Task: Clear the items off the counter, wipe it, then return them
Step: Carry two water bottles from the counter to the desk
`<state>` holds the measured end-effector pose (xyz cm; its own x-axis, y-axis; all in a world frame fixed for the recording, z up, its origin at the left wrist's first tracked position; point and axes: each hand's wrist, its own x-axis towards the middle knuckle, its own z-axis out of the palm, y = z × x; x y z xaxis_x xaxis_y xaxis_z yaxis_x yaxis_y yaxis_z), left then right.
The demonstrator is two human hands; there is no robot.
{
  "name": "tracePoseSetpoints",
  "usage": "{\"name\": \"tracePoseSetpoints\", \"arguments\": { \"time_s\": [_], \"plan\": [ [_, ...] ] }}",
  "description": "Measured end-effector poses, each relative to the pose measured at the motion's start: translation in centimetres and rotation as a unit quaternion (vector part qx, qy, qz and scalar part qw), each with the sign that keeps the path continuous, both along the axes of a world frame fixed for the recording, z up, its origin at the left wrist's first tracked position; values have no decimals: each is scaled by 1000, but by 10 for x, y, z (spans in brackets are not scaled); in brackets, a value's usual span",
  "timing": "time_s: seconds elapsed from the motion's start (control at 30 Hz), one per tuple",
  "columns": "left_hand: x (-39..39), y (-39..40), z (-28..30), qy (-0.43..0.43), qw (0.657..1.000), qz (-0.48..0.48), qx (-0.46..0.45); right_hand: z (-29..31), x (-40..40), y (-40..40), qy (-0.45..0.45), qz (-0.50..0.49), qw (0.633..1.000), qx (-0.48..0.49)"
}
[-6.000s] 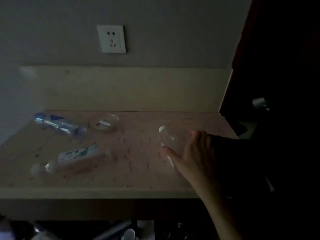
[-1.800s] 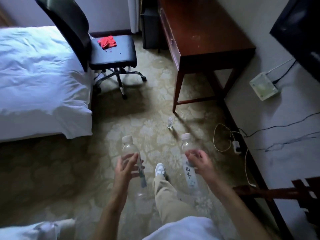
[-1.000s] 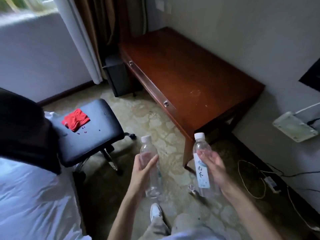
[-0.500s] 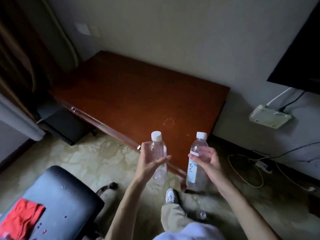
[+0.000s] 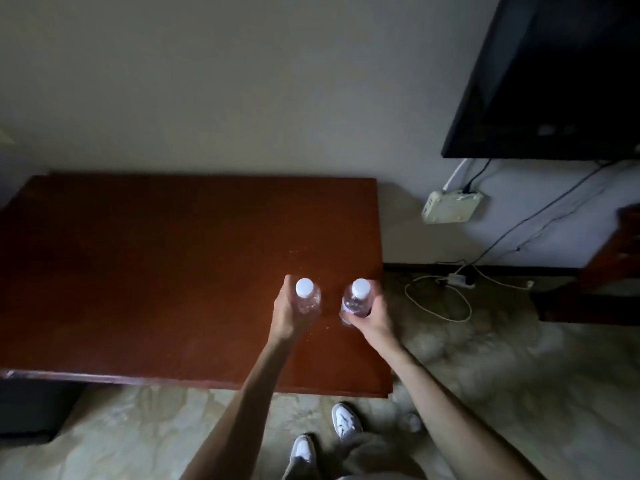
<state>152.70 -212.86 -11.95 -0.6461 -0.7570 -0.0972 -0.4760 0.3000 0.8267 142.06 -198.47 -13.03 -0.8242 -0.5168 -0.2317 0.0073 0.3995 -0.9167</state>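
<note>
Two clear plastic water bottles with white caps stand upright over the right part of a dark red-brown wooden desk. My left hand is wrapped around the left bottle. My right hand grips the right bottle, which carries a pale label. The bottles are a hand's width apart and seen from above, so I cannot tell whether their bases touch the desk top. The counter is out of view.
The desk's right edge lies just beyond my right hand, with patterned carpet below. A white box hangs on the wall under a dark TV, and cables trail on the floor. My shoes stand at the desk's front edge.
I have turned from the dim counter and walked to the desk carrying both bottles. In the last half second the bottles moved from in front of the desk to over its top.
</note>
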Motion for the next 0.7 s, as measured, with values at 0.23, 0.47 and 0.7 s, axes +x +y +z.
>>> {"name": "tracePoseSetpoints", "arguments": {
  "time_s": [0.23, 0.47, 0.7],
  "plan": [
    [1, -30, -19, -16, 998, -51, 40, -14, 7, -5, 40, -44, 998, 8],
    [4, -27, -23, -30, 997, -58, 42, -25, 13, -5, 22, -62, 998, 13],
    [78, -16, -48, -78, 988, -43, 125, -44, 39, 67, 13, -110, 993, 38]
  ]
}}
